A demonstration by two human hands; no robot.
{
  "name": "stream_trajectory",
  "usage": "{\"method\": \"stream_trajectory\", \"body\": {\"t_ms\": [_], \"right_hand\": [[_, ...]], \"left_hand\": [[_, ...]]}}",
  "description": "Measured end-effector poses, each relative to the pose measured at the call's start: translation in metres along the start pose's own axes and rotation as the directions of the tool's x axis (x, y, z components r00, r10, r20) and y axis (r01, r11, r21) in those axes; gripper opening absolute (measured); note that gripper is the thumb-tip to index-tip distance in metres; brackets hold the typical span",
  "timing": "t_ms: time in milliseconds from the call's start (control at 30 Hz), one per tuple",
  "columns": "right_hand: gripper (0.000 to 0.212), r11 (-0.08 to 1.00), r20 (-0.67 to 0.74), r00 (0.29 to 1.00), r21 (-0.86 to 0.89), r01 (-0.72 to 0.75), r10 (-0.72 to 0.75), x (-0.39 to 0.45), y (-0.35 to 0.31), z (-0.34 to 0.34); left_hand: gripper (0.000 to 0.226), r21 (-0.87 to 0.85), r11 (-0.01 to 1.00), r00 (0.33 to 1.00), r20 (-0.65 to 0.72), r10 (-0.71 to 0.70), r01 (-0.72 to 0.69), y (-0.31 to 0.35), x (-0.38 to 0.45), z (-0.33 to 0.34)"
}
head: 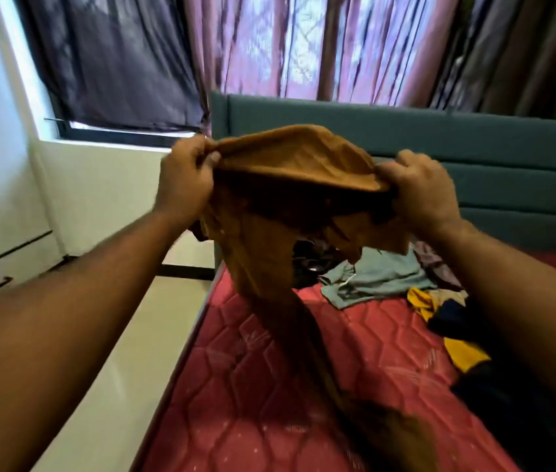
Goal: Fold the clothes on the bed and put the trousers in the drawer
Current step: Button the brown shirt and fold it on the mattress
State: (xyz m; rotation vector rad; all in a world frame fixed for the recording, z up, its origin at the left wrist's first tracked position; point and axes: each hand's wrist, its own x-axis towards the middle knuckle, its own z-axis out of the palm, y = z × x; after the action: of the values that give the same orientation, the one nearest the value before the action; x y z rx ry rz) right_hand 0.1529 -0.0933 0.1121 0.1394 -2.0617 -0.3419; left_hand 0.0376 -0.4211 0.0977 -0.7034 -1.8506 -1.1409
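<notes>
Your left hand (184, 178) and right hand (419, 189) grip brown trousers (290, 185) | clothes pile (389, 277) behind | bed (252, 386) edge left

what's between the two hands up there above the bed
In the head view, only the top edge of the brown trousers spans the gap: the left hand grips one end, the right hand the other, and the legs hang toward the red mattress.

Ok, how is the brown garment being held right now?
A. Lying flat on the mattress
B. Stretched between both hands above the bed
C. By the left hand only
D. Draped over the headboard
B: the left hand and right hand each grip an end of the brown garment, held up over the red mattress with the rest hanging down.
</notes>
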Motion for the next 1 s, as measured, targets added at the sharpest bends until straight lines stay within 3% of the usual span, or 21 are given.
{"method": "stream_trajectory", "body": {"t_ms": [67,100,133,167,200,233,267,300,333,400,433,467,500,567,600,700,800,900,1000], "right_hand": [[0.027,0.999,0.015,0.999,-0.019,0.04,-0.039,-0.044,0.003,0.006],[0.031,0.997,0.068,0.995,-0.027,0.079,-0.077,-0.069,0.001,0.01],[0.032,0.996,0.243,0.967,-0.035,0.088,-0.077,-0.107,-0.006,0.021],[0.036,0.998,0.51,0.859,-0.021,0.057,-0.039,-0.138,-0.016,0.028],[0.043,0.998,0.809,0.584,-0.031,-0.058,0.059,-0.171,-0.033,0.03],[0.048,0.972,0.967,0.224,-0.074,-0.222,0.125,-0.202,-0.05,0.032],[0.048,0.935,0.992,0.0,-0.118,-0.335,0.126,-0.23,-0.066,0.035],[0.047,0.941,0.995,-0.067,-0.096,-0.325,0.078,-0.252,-0.081,0.041],[0.042,0.954,0.996,-0.053,-0.087,-0.286,0.075,-0.264,-0.094,0.045],[0.036,0.953,0.991,0.11,-0.042,-0.299,0.078,-0.286,-0.113,0.056],[0.033,0.94,0.98,0.185,-0.01,-0.341,0.078,-0.29,-0.117,0.06],[0.028,0.92,0.965,0.247,0.016,-0.391,0.088,-0.298,-0.12,0.068],[0.024,0.912,0.941,0.326,0.058,-0.406,0.086,-0.302,-0.122,0.074],[0.024,0.881,0.872,0.476,0.131,-0.455,0.116,-0.31,-0.125,0.085],[0.03,0.864,0.85,0.509,0.149,-0.48,0.136,-0.313,-0.124,0.09],[0.041,0.81,0.902,0.412,0.142,-0.569,0.131,-0.319,-0.115,0.107],[0.046,0.675,0.935,0.336,0.173,-0.717,0.117,-0.325,-0.106,0.117],[0.042,0.705,0.951,0.281,0.109,-0.701,0.132,-0.325,-0.104,0.122],[0.05,0.719,0.969,0.242,0.143,-0.68,0.036,-0.321,-0.107,0.123]], "left_hand": [[0.017,0.058,0.973,0.972,0.087,0.218,-0.223,-0.014,-0.041,0.007],[0.014,0.078,0.964,0.947,0.219,0.233,-0.255,-0.024,-0.069,0.012],[0.013,0.111,0.965,0.883,0.44,0.166,-0.237,-0.038,-0.105,0.02],[0.016,0.205,0.954,0.698,0.716,0.008,-0.221,-0.049,-0.14,0.028],[0.021,0.334,0.909,0.355,0.905,-0.234,-0.25,-0.06,-0.18,0.038],[0.024,0.405,0.854,0.036,0.908,-0.417,-0.327,-0.069,-0.217,0.044],[0.026,0.423,0.808,-0.157,0.84,-0.52,-0.411,-0.077,-0.249,0.049],[0.027,0.417,0.786,-0.229,0.798,-0.557,-0.457,-0.081,-0.275,0.054],[0.026,0.448,0.785,-0.189,0.805,-0.562,-0.428,-0.08,-0.289,0.056],[0.02,0.449,0.847,0.088,0.892,-0.443,-0.284,-0.078,-0.303,0.063],[0.017,0.409,0.885,0.194,0.908,-0.371,-0.225,-0.075,-0.304,0.068],[0.016,0.362,0.914,0.251,0.916,-0.312,-0.185,-0.074,-0.304,0.075],[0.017,0.32,0.932,0.281,0.922,-0.266,-0.167,-0.073,-0.302,0.081],[0.023,0.308,0.935,0.278,0.927,-0.253,-0.174,-0.074,-0.298,0.096],[0.027,0.312,0.935,0.277,0.926,-0.258,-0.172,-0.077,-0.296,0.102],[0.039,0.321,0.906,0.275,0.93,-0.245,-0.278,-0.087,-0.295,0.12],[0.044,0.388,0.828,0.3,0.912,-0.28,-0.404,-0.093,-0.297,0.131],[0.052,0.47,0.779,0.313,0.878,-0.363,-0.415,-0.095,-0.294,0.139],[0.05,0.565,0.71,0.254,0.824,-0.506,-0.42,-0.095,-0.279,0.14]]}}
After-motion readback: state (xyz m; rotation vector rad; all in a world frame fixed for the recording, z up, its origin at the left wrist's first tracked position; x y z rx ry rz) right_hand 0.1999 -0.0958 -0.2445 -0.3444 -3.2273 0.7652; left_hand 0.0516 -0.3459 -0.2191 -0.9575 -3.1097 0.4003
